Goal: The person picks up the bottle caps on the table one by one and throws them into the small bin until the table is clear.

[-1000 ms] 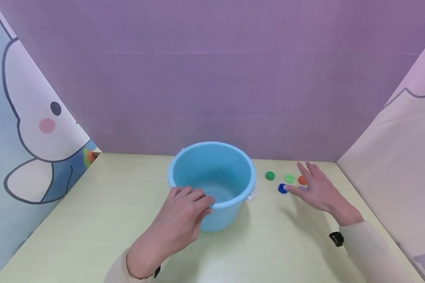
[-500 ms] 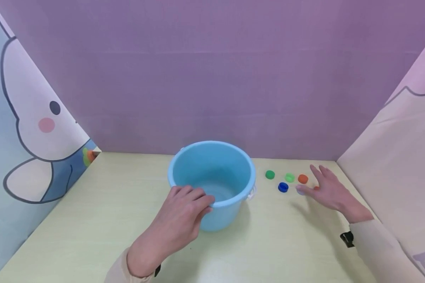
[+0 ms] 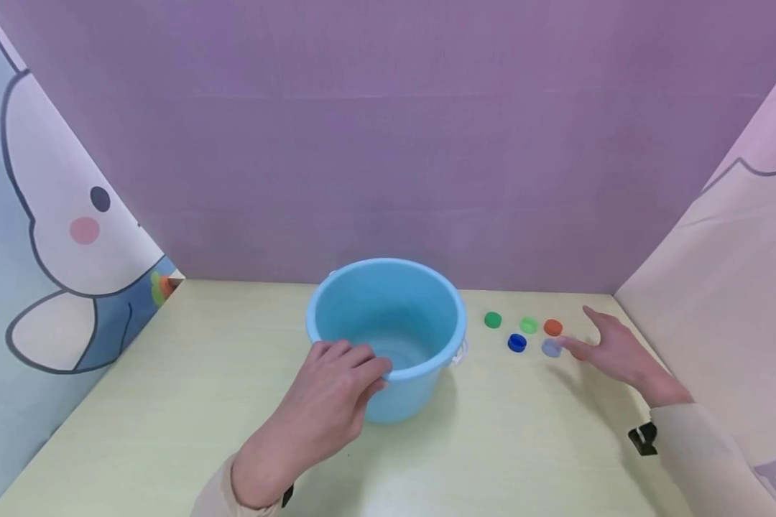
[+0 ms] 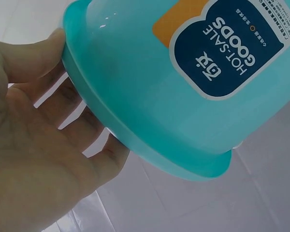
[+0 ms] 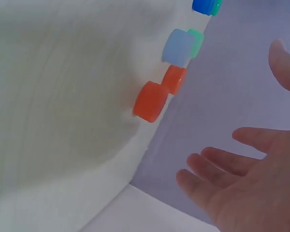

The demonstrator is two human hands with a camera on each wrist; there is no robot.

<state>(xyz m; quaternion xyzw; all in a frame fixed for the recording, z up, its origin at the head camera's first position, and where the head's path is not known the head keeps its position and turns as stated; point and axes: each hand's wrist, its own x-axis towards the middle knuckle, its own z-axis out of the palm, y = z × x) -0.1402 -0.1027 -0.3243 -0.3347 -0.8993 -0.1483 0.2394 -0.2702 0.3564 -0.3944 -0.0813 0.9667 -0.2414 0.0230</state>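
My left hand (image 3: 326, 398) grips the near rim of a light blue bucket (image 3: 404, 398) standing on the table. In the left wrist view the thumb lies outside the rim and the fingers go over it. My right hand (image 3: 621, 355), fingers spread and holding nothing, hovers at the right of a group of plastic bottle caps. Among them are a dark green cap (image 3: 493, 320), a light green cap (image 3: 528, 325), a blue cap (image 3: 516, 343), an orange cap (image 3: 552, 327) and a pale blue cap (image 3: 551, 348). A second orange cap (image 5: 151, 101), mostly hidden by the hand in the head view, lies nearest to it.
The pale table (image 3: 168, 402) meets a purple backdrop (image 3: 388, 143) at the back. Printed cloth walls (image 3: 718, 301) close it in on both sides. A white handle fitting (image 3: 460, 353) sticks out from the bucket's right side.
My right hand has moved to the right, away from above the blue, orange and pale blue caps, uncovering more of them. The left hand and the bucket have stayed in place.
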